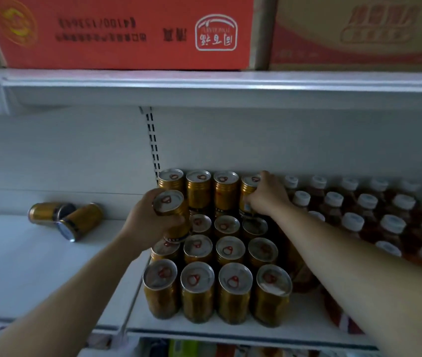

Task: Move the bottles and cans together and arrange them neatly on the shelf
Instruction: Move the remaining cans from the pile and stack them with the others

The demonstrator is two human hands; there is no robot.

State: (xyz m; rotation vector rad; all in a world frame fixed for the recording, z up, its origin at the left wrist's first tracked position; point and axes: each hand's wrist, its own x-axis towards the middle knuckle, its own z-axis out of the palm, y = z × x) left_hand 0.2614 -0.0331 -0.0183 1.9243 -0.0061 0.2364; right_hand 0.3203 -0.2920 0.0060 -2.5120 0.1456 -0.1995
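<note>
Several gold cans with silver pull-tab lids (232,251) stand in rows on the white shelf (230,331); a second layer of cans (199,189) sits on top at the back. My left hand (145,222) grips a gold can (172,210) held above the left column of the block. My right hand (266,197) is closed around the rightmost upper can (248,191) at the back. Two gold cans (70,217) lie on their sides on the left shelf section. Rows of white-capped bottles with reddish liquid (374,217) stand to the right of the cans.
A shelf board (204,83) hangs above, carrying a red carton (117,29) and a tan and red carton (364,32). A slotted upright (153,140) divides the back wall. Bare shelf surface (24,266) lies left of the can block. Goods show dimly on a lower shelf.
</note>
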